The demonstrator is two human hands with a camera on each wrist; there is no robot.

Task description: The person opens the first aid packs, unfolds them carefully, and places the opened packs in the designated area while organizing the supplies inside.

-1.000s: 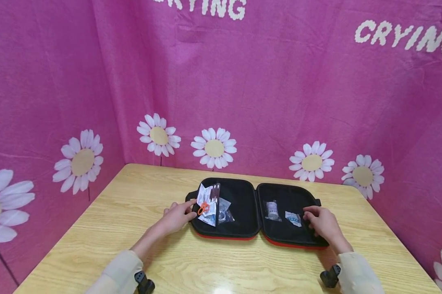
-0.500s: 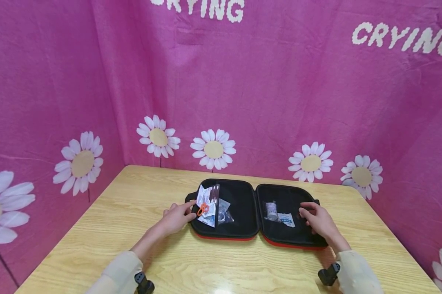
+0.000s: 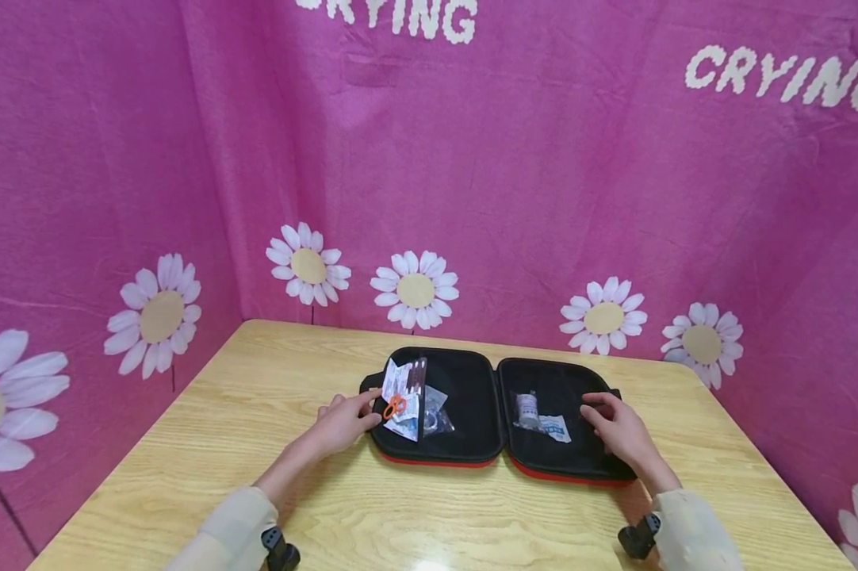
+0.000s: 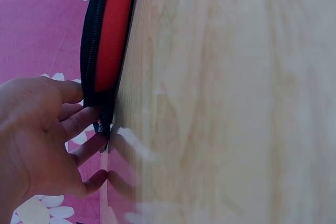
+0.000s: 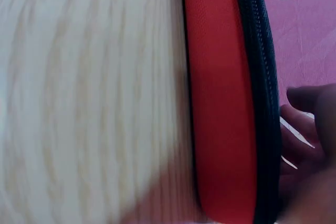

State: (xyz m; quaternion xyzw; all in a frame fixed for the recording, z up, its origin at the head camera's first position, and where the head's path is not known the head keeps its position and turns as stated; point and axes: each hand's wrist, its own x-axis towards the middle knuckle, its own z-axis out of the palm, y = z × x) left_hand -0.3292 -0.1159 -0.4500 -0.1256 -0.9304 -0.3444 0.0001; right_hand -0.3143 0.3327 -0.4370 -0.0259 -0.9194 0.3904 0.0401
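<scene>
A black-lined case (image 3: 465, 396) with a red shell lies unfolded on the table. My left hand (image 3: 346, 420) holds its left rim; in the left wrist view the thumb and fingers (image 4: 79, 121) meet the zipped edge at the corner. Inside the left half, an upright panel carries orange-handled scissors (image 3: 395, 407) and printed packets (image 3: 397, 377). Over the right half, my right hand (image 3: 618, 424) is held with relaxed fingers and nothing between them. Left of its fingertips lies a white and blue packet (image 3: 556, 428), beside a white roll (image 3: 527, 408) in clear wrapping.
A clear bag (image 3: 436, 416) with a ring-shaped item lies in the left half, by the panel. The wooden table (image 3: 429, 507) reaches back to a pink flowered cloth (image 3: 500, 198). In the right wrist view the case's red side (image 5: 223, 103) stands before the hand.
The white and blue packet has shifted left, up against the wrapped roll. My right hand has moved slightly left and its fingertips are apart from the packet. The left hand stays put.
</scene>
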